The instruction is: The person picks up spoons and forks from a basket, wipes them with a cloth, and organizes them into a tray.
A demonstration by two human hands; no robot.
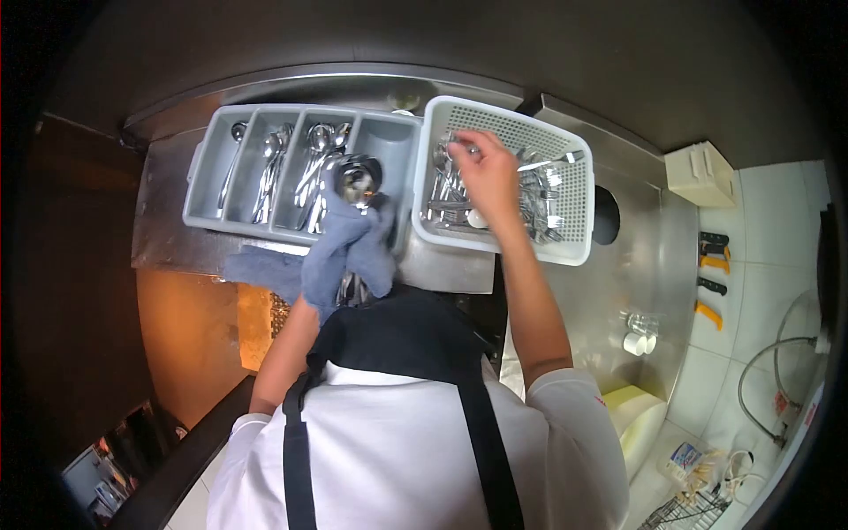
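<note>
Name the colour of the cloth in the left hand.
Blue-grey cloth, wrapped round a ladle; head view.

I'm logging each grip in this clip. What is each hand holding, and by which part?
Left hand, wrapped in a blue cloth, grips a ladle below its bowl. Right hand reaches into the white basket; its grasp cannot be told.

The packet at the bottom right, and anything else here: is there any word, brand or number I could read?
None can be read.
The small packet on the white counter has blue print, too blurred to read.
The red mark on the sleeve is too small to tell.
The grey cutlery tray, white basket and blue cloth show no text.
</note>
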